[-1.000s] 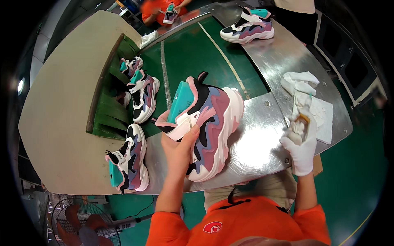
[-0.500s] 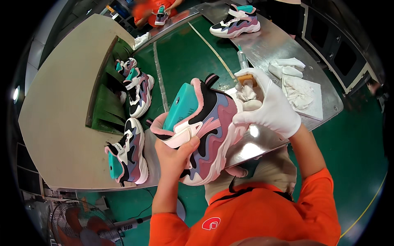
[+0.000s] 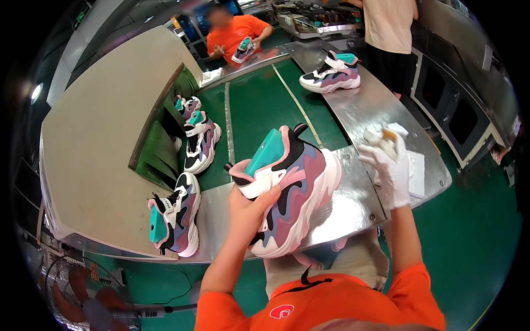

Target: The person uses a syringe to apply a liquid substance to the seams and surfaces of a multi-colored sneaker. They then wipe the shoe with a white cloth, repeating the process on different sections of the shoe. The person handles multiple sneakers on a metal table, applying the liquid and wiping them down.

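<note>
We held a chunky sneaker (image 3: 292, 187) up off the metal surface (image 3: 353, 207) in front of our chest, our bare left hand (image 3: 249, 212) under its side with the fingers (image 3: 269, 194) curled over the collar beside the teal tongue. Our gloved right hand (image 3: 391, 165) was off to the right, above the surface, its fingers closed around a small white cloth or pad with a yellowish piece (image 3: 386, 135); exactly what that piece was, we could not tell.

We judged the sneaker light for its bulk, with a stiff, thick white sole and a softer padded upper that gives under pressure. The collar and the sole's edge looked like the surest places to take hold; the smooth coloured panels seemed more likely to slip and to mark.

Half a second before, the right hand had been pressed against the sneaker's heel; it had since drawn away to the right, and the sneaker had tilted a little more upright.

Three more sneakers (image 3: 175, 220) lay along the green belt (image 3: 259, 105) to our left, another (image 3: 331, 74) stood farther up the surface, and a co-worker in orange (image 3: 237, 33) handled one at the far end.
</note>
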`<action>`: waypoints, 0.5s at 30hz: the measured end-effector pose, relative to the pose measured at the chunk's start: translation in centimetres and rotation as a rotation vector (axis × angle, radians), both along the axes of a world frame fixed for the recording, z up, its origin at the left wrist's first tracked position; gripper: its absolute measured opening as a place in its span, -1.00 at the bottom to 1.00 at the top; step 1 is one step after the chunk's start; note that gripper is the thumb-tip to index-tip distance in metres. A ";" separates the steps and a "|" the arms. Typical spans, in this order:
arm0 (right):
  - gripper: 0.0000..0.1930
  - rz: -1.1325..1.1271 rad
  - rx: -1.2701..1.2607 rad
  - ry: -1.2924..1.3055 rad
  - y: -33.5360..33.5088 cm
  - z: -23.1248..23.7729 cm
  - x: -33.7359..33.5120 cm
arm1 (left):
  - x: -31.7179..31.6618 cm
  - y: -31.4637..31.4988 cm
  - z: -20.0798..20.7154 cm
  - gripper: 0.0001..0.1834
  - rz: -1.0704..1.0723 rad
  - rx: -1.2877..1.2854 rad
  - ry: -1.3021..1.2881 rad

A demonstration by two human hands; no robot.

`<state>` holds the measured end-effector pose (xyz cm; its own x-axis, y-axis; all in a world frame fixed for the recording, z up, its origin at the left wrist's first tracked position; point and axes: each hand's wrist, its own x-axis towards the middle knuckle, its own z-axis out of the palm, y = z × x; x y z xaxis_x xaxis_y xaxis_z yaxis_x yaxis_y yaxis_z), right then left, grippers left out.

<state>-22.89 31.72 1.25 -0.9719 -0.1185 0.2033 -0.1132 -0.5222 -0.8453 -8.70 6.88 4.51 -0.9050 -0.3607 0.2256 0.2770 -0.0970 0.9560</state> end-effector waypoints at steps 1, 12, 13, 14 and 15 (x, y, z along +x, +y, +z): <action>-0.33 -0.041 0.006 0.015 0.3 -0.6 0.4 | -0.5 -0.5 -0.3 -0.30 0.020 -0.002 -0.021; -0.25 -0.409 0.527 0.059 3.9 -9.3 4.5 | -13.6 -10.0 -2.3 -0.54 0.276 -0.300 -0.022; -0.25 -0.413 0.580 0.082 4.0 -9.3 4.3 | -15.5 -10.3 -1.6 -0.57 0.281 -0.411 0.011; -0.25 -0.418 0.633 0.103 4.1 -9.2 4.1 | -17.1 -10.4 -0.7 -0.54 0.318 -0.476 -0.055; -0.26 -0.411 0.680 0.125 3.9 -9.1 4.0 | -18.9 -12.2 -1.3 -0.49 0.410 -0.572 -0.002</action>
